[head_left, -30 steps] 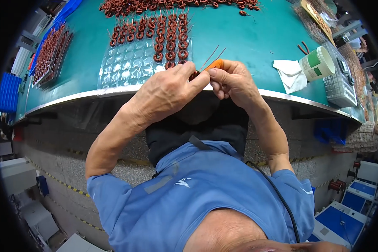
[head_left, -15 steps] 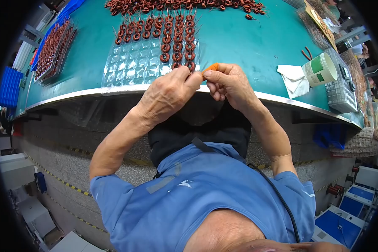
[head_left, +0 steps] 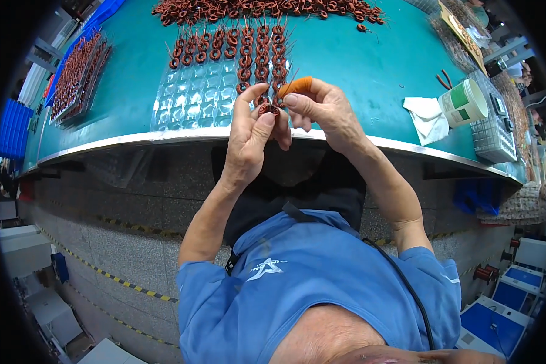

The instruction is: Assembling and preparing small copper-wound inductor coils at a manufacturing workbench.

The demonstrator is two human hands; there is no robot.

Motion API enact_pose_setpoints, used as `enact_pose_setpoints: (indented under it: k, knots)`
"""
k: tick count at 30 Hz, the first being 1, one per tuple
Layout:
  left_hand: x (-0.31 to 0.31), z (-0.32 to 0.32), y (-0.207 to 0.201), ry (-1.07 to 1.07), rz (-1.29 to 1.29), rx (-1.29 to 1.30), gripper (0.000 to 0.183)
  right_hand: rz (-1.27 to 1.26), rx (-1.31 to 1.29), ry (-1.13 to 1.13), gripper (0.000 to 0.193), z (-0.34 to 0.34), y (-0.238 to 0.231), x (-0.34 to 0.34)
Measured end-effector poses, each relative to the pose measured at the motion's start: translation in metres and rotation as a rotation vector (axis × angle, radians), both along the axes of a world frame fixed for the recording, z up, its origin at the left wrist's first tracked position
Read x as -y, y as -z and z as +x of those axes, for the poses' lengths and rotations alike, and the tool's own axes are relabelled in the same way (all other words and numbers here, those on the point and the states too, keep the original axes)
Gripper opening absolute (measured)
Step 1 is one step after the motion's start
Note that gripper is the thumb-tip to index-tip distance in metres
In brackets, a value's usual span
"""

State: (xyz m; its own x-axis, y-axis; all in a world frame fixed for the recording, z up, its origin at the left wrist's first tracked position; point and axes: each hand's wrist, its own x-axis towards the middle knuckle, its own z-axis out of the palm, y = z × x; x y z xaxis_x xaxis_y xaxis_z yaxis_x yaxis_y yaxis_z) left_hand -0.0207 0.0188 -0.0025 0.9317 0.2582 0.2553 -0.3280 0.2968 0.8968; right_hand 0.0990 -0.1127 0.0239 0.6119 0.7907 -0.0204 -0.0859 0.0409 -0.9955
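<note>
A small ring coil wound with reddish-brown copper wire point(head_left: 269, 110) is pinched between the thumb and fingers of my left hand point(head_left: 250, 130), over the table's front edge. My right hand point(head_left: 327, 115) is closed beside it, thumb pressed to an index finger wrapped in an orange finger cover point(head_left: 296, 89); fingertips meet the coil's right side, perhaps on a wire end. Just beyond my hands lies a clear plastic tray point(head_left: 188, 103) with round pockets. Similar coils point(head_left: 247, 51) fill its far rows and the columns on its right, while pockets at its near left hold none.
A heap of coils point(head_left: 267, 9) spans the table's far side. Stacked full trays point(head_left: 79, 79) stand at the left. On the right are pliers point(head_left: 444, 79), a white cloth point(head_left: 426, 118), a white-and-green cup point(head_left: 464, 102) and a clear box point(head_left: 494, 136).
My left hand has turned palm inward and shifted right, bringing the coil into sight. My right hand has moved slightly left. The tray has slid a little to the right.
</note>
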Motion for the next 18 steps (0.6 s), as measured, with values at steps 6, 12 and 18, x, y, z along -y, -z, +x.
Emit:
enact_pose_setpoints:
  k: [6, 12, 18]
  knots:
    - [-0.004, 0.005, -0.001, 0.008, -0.026, -0.096, 0.029, 0.160, 0.044, 0.016, 0.041, -0.001, 0.008, -0.009]
    - [0.000, 0.005, 0.011, -0.058, -0.202, -0.101, 0.024, 0.142, 0.084, 0.052, 0.031, -0.004, 0.012, -0.015]
    - [-0.001, 0.000, 0.013, -0.064, -0.129, -0.117, 0.022, 0.109, 0.028, 0.070, 0.037, 0.001, 0.017, -0.015]
